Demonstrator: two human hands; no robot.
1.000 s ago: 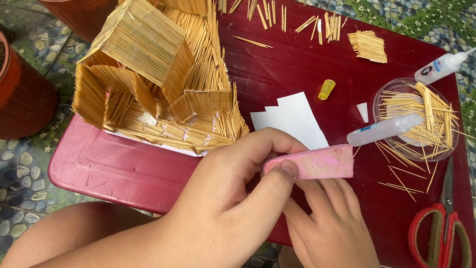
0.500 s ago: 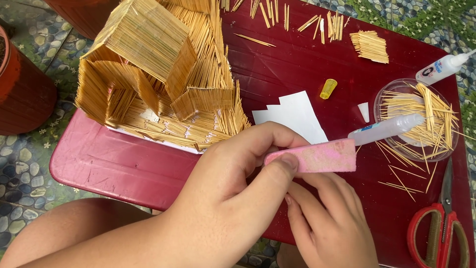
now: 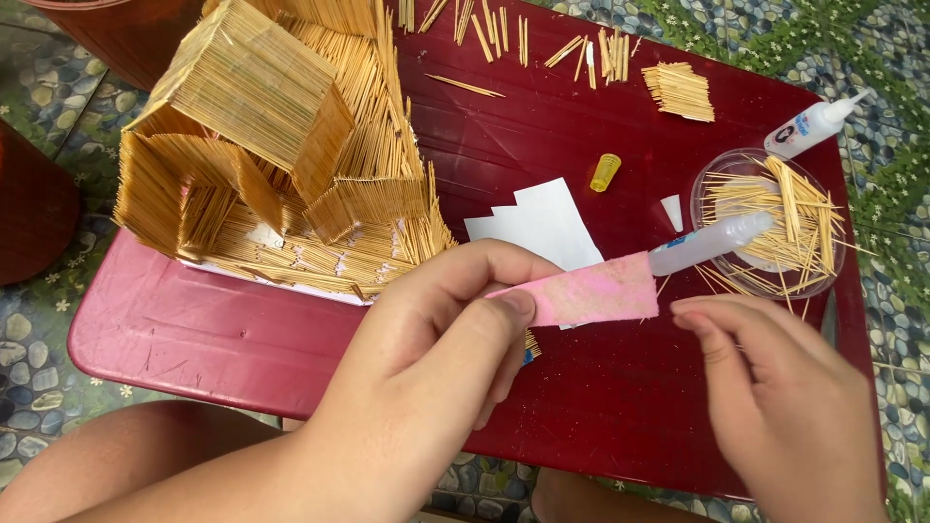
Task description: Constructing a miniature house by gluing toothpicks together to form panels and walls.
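Note:
My left hand [image 3: 436,339] pinches the left end of a pink rectangular strip [image 3: 591,291] and holds it flat above the dark red table [image 3: 194,320]. My right hand [image 3: 775,397] hovers just right of the strip's far end, fingers loosely curled, holding nothing that I can see. A clear glue tube [image 3: 707,242] lies just behind the strip. A house model built of toothpicks [image 3: 271,145] stands at the table's left back.
White paper pieces [image 3: 538,223] lie by the model. A round clear dish of toothpicks [image 3: 770,223] sits at the right, a white glue bottle [image 3: 814,121] behind it. A small yellow cap [image 3: 604,171] and loose toothpick bundles [image 3: 678,89] lie farther back.
My right hand has come out from under the pink strip and shifted right, letting go of it. My left hand keeps hold of the strip, which has risen slightly.

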